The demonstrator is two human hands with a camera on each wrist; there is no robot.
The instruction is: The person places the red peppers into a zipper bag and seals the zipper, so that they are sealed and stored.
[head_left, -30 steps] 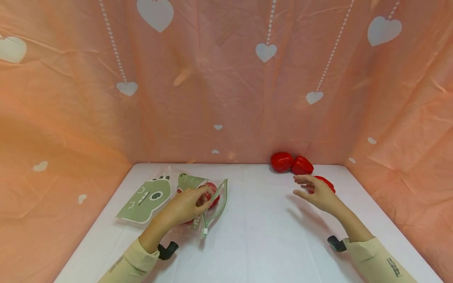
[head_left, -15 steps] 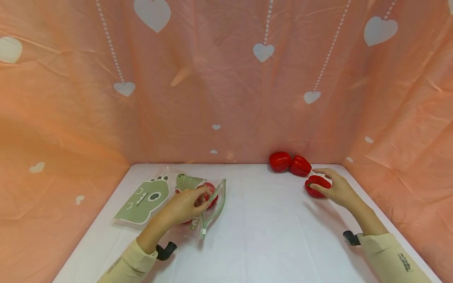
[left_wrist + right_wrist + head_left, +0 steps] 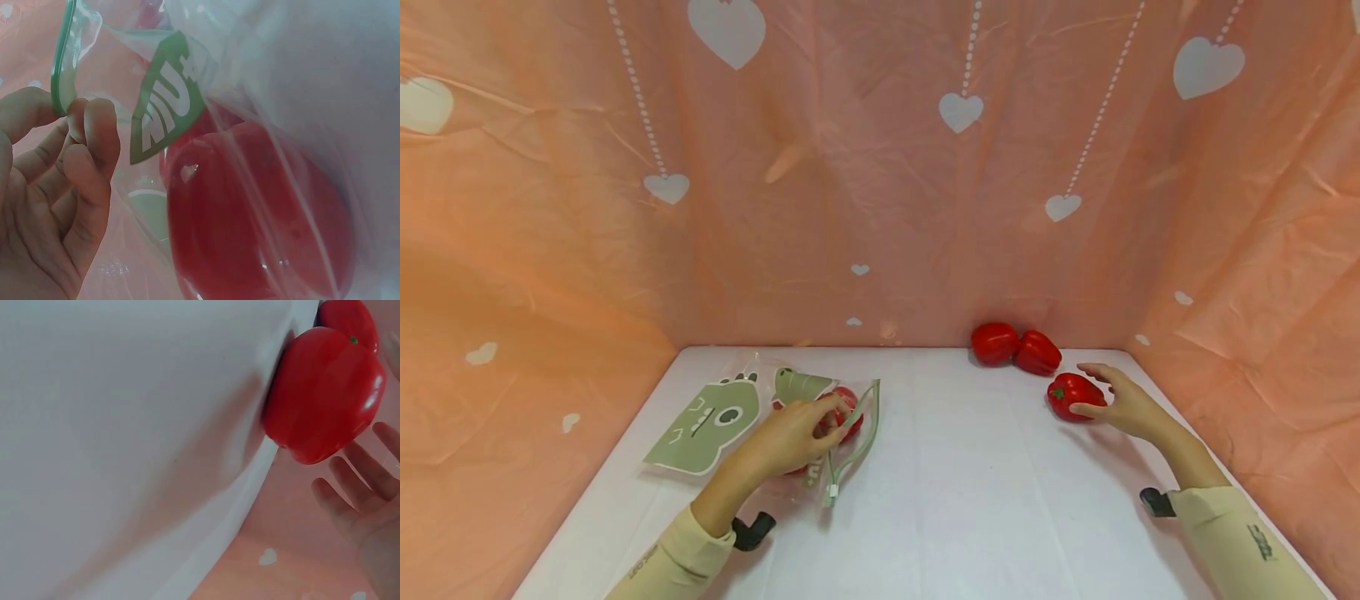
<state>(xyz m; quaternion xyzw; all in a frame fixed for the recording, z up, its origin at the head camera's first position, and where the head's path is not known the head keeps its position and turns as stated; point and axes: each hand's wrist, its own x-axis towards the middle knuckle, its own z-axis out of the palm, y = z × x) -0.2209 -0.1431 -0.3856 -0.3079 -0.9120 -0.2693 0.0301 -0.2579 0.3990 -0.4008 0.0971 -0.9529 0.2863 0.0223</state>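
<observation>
My left hand (image 3: 797, 435) pinches the green zip edge of a clear plastic zip bag (image 3: 706, 429) printed with a green cartoon monster. Inside that bag lie red bell peppers (image 3: 250, 206), seen through the film in the left wrist view. On the right side of the table, a red bell pepper (image 3: 1073, 397) with a green stem spot lies on the cloth. Around its right side my right hand (image 3: 1131, 405) is spread, fingers apart and loosely bent. In the right wrist view the fingertips stand just beside the pepper (image 3: 325, 394), with a gap showing.
Two more red bell peppers (image 3: 1017, 347) lie together at the back edge of the white-covered table (image 3: 955, 483). Orange-pink curtains with white hearts (image 3: 880, 208) enclose the back and both sides. A white slider (image 3: 832, 491) sits on the bag's zip.
My right hand has moved rightward from over the single pepper to its right side, uncovering it. That pepper has turned slightly, showing its stem spot. My left hand keeps its hold on the bag.
</observation>
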